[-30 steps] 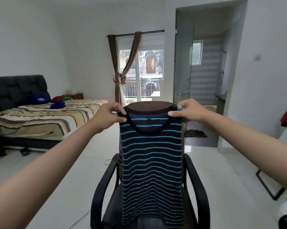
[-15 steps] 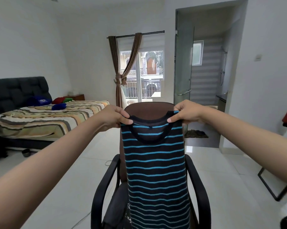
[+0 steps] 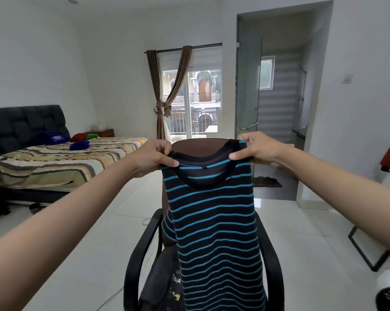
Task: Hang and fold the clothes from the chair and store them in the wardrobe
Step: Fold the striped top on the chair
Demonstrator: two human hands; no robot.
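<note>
Striped T-shirt — held up by its shoulders in front of the office chair; left hand and right hand each pinch the neckline; dark garment remains on seat — unfolded; nothing stored; wardrobe unseen.

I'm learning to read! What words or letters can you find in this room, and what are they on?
"ESIA": white letters, the start cut off, on the dark garment on the chair, beside the striped shirt.
White logo on the blue pillow on the bed: too small to read.
No other words show.
</note>
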